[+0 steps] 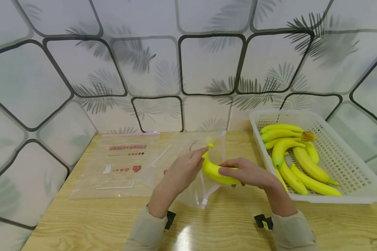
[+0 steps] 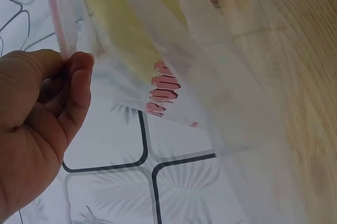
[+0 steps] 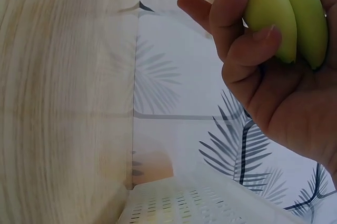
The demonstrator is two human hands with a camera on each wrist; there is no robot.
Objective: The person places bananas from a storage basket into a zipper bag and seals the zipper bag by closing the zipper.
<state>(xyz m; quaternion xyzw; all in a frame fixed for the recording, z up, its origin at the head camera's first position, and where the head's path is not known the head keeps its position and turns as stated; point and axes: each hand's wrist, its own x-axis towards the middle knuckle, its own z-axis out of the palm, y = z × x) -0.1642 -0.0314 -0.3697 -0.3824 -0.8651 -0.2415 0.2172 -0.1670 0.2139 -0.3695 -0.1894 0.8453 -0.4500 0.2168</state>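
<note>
In the head view my right hand [image 1: 249, 173] grips yellow bananas [image 1: 218, 173] by their near end; the right wrist view shows two bananas [image 3: 274, 13] side by side, fingers curled round them. Their stem end reaches past the pink-edged mouth of a clear zip bag [image 1: 188, 198], and the left wrist view shows yellow through the bag's film. My left hand [image 1: 180, 172] pinches the pink zip edge [image 2: 57, 18] between thumb and fingers. A small slider [image 1: 204, 201] sits at the near end of that edge.
A second clear zip bag [image 1: 119, 174], printed with red letters and hearts, lies flat on the wooden table [image 1: 91, 223] at left. To the right stands a white perforated basket [image 1: 359, 170] with several bananas [image 1: 312, 164]. A patterned cloth wall [image 1: 210, 66] rises behind the table.
</note>
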